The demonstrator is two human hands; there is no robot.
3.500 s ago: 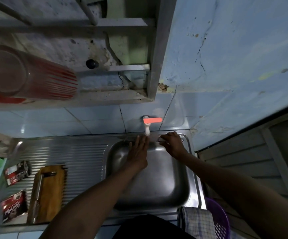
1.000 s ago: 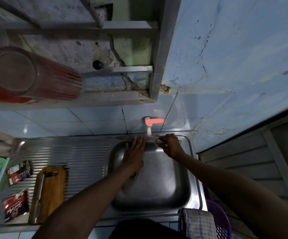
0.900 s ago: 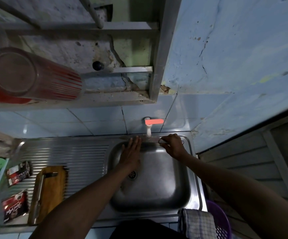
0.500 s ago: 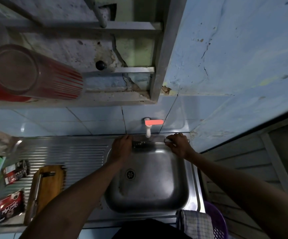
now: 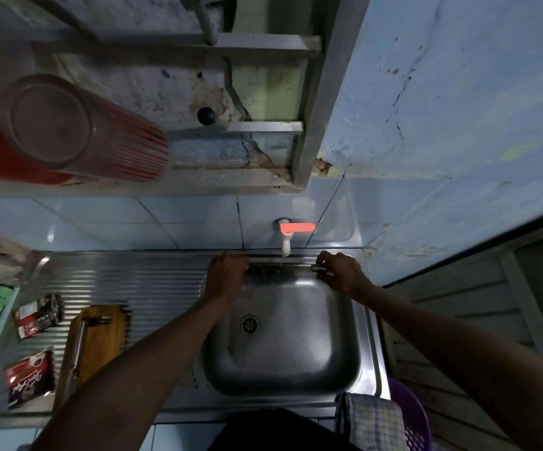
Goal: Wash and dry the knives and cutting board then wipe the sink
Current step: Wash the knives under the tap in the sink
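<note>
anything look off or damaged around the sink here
Yes. The wall above the sink is cracked, with plaster broken away beside the window frame. A glass lies on its side on the ledge. Two sachets sit loose on the drainboard beside the cutting board.
</note>
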